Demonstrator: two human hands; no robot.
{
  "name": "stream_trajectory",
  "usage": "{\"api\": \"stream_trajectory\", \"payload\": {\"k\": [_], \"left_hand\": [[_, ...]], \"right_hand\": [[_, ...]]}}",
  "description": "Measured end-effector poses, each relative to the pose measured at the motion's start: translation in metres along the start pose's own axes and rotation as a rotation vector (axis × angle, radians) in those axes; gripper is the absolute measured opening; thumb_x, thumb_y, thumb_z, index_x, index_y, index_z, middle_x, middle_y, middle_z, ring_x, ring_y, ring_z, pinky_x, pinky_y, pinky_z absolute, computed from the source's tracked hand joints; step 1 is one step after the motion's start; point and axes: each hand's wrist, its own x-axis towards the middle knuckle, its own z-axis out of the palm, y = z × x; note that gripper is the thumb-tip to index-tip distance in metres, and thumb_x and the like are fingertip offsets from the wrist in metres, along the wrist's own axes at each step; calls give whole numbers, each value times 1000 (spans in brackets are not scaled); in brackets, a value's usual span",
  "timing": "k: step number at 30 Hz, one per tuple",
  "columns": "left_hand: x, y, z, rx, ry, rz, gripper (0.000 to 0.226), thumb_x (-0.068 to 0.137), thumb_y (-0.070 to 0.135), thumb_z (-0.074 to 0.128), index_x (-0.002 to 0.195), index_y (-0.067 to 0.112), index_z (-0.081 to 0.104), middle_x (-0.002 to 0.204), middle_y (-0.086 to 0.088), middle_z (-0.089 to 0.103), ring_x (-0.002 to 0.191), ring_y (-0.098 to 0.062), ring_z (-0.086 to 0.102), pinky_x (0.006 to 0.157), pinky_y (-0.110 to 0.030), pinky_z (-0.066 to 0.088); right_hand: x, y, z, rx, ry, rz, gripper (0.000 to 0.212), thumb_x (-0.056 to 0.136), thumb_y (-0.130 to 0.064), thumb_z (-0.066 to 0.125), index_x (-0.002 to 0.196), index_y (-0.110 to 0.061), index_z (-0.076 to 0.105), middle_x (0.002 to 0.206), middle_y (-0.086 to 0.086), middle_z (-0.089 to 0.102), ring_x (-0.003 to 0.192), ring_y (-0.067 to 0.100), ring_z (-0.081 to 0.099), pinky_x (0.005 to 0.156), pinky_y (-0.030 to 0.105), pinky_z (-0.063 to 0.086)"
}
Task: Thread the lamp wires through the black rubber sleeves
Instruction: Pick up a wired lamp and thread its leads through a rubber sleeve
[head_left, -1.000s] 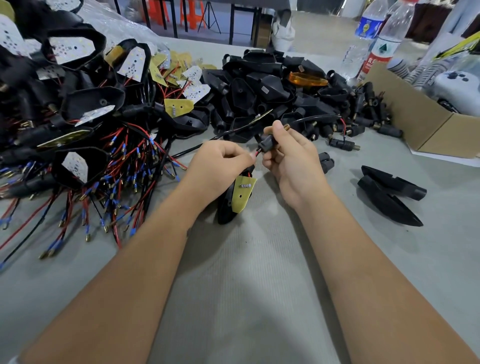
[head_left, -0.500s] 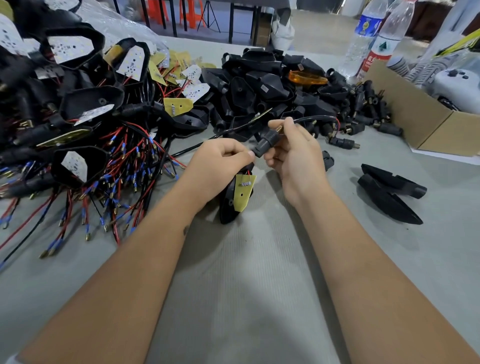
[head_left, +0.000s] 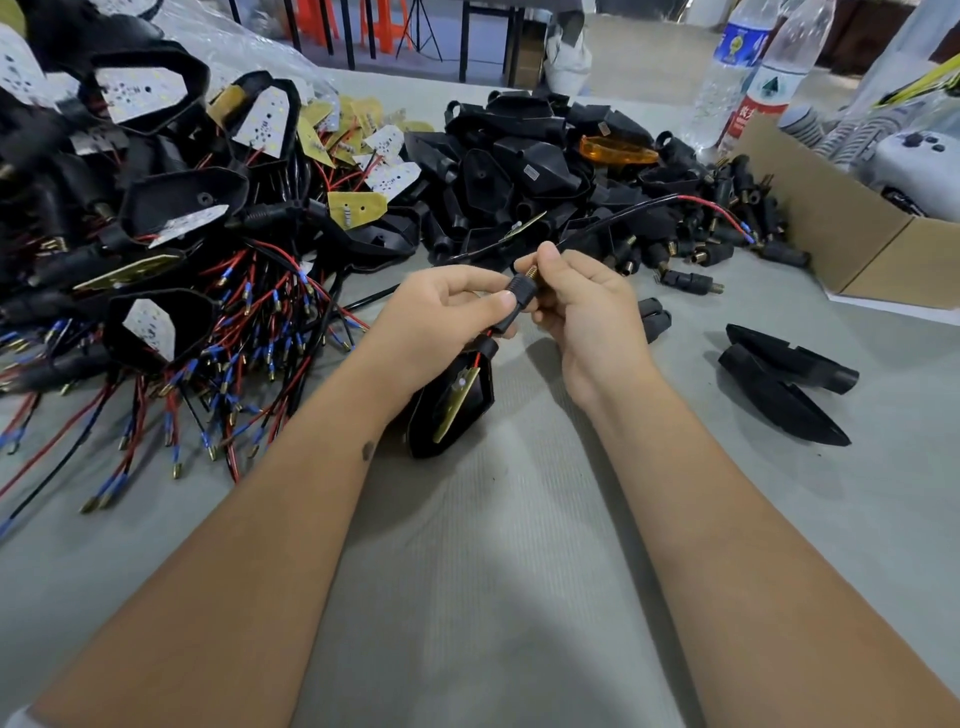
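The small, light, pliable black rubber sleeve (head_left: 514, 301) was pinched between the fingers of both the left hand (head_left: 441, 322) and right hand (head_left: 582, 306), limp lamp wires (head_left: 649, 205) trailing beyond, best gripped near its ribbed middle.

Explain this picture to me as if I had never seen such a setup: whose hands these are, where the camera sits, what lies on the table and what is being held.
There is no machine here. A person works with two bare hands, and the single camera is worn on their head, looking forward and down.

The left hand and right hand both pinch one black rubber sleeve with a brass threaded end. Red and black lamp wires run out of its far end and arc to the right. Below the hands hangs a black lamp housing with a yellow circuit board inside.

On the grey table, the left holds a heap of wired housings with red and black leads. Behind the hands lies a pile of empty black housings, with loose sleeves to its right. Farther right are two black covers, a cardboard box and two water bottles.
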Motion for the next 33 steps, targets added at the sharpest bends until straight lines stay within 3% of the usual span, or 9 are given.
{"api": "stream_trajectory", "payload": {"k": [6, 11, 16, 20, 25, 29, 33], "left_hand": [[-1, 1, -1, -49, -66, -11, 18, 95, 12, 57, 96, 24, 71, 72, 2, 72, 70, -6, 68, 65, -14, 51], [-1, 2, -2, -195, -42, -106, 17, 92, 18, 58, 106, 20, 67, 86, -4, 75, 81, -23, 73, 73, -34, 59], [-2, 1, -8, 31, -123, -83, 60, 66, 48, 76, 121, 40, 52, 100, 5, 74, 99, -14, 69, 99, -39, 48], [-3, 2, -10, 34, -149, -84, 53, 77, 29, 77, 124, 36, 53, 100, 2, 75, 96, -15, 71, 98, -33, 49], [-5, 6, -7, -85, -97, -104, 29, 98, 10, 51, 124, 20, 58, 94, -8, 76, 87, -19, 73, 82, -28, 57], [-3, 7, -7, -276, 10, -142, 34, 100, -1, 36, 122, 7, 60, 100, -25, 71, 84, -27, 72, 80, -38, 59], [-2, 5, -7, -326, 101, -92, 40, 100, -5, 30, 123, 8, 60, 107, -22, 69, 94, -26, 70, 87, -36, 57]], "right_hand": [[0, 1, 0, 64, 68, -5, 26, 103, -22, 50, 84, -11, 65, 67, -1, 57, 57, 8, 47, 54, 19, 39], [3, -1, -3, 214, 148, 10, 26, 104, -23, 49, 85, -11, 63, 67, 0, 54, 54, 8, 47, 52, 19, 39], [6, 0, -8, 111, 312, -14, 27, 103, -26, 52, 81, -14, 62, 64, -2, 53, 52, 8, 48, 50, 19, 41], [7, 0, -8, 79, 353, -32, 27, 102, -28, 51, 81, -15, 61, 66, 0, 55, 52, 9, 50, 50, 19, 42], [8, 1, -9, 64, 342, -2, 27, 103, -27, 49, 83, -14, 61, 65, 0, 57, 54, 11, 51, 51, 21, 43], [10, 1, -7, -6, 278, 42, 25, 103, -27, 49, 85, -11, 58, 67, 2, 60, 52, 11, 54, 51, 23, 46], [8, 5, 0, -249, 214, 32, 22, 100, -34, 50, 91, -17, 61, 77, 0, 65, 54, 8, 58, 56, 26, 47]]}}
